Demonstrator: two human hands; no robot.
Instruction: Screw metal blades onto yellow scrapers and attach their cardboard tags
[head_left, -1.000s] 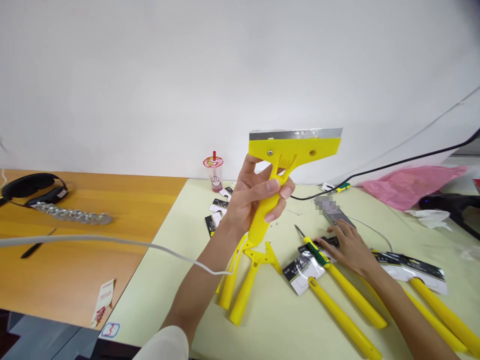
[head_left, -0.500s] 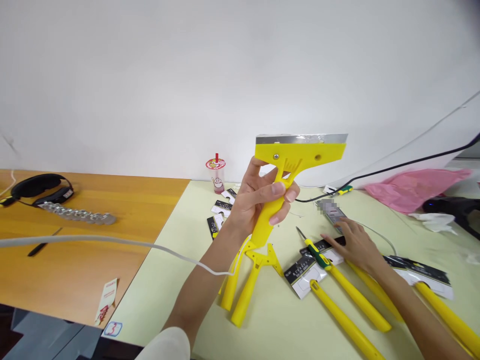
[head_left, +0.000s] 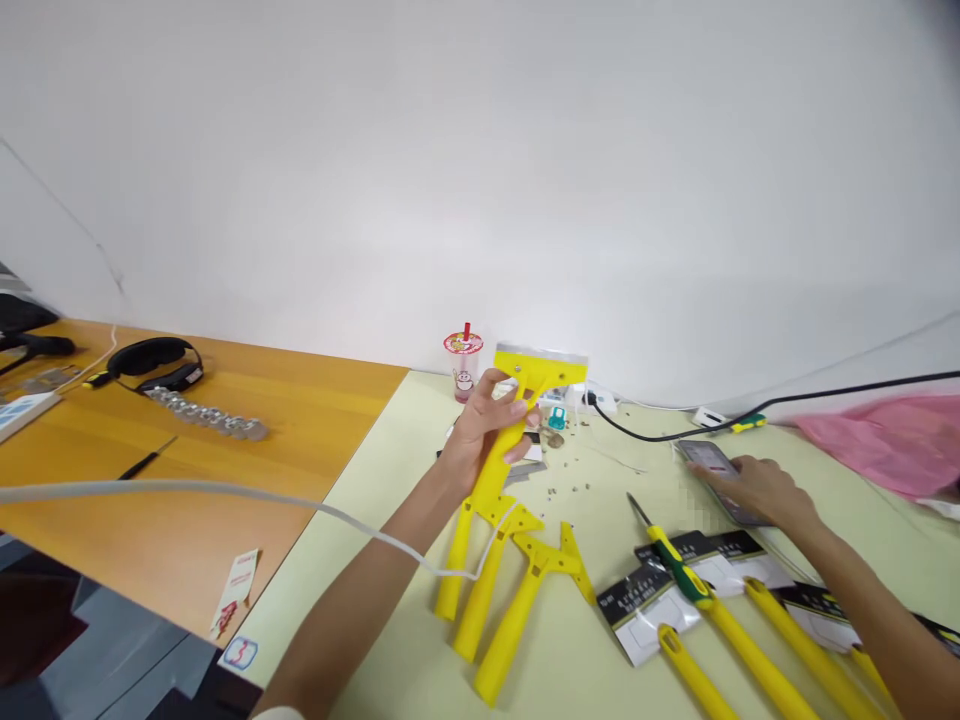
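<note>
My left hand (head_left: 476, 430) is wrapped round the handle of a yellow scraper (head_left: 541, 371), its wide metal blade pointing up. Below it, several yellow scraper handles (head_left: 517, 625) lie side by side on the pale table. Over at the right, my right hand (head_left: 769, 490) rests on a smartphone (head_left: 712, 460) with its fingers stretched out, one touching the screen. A green and yellow screwdriver (head_left: 679, 565) lies across black-and-white blade packets (head_left: 645, 605). Further yellow handles (head_left: 761, 655) lie near those packets.
A lidded cup (head_left: 463, 370) with a red straw stands by the wall. A black cable (head_left: 675, 437) and a pink bag (head_left: 885, 440) lie at the back right. Small screws (head_left: 577, 489) are scattered mid-table. A white cable (head_left: 300, 498) crosses in front of my left arm.
My left hand has lowered the scraper and moved it farther off. My right hand has shifted from beside the phone onto its screen. The view has turned left.
</note>
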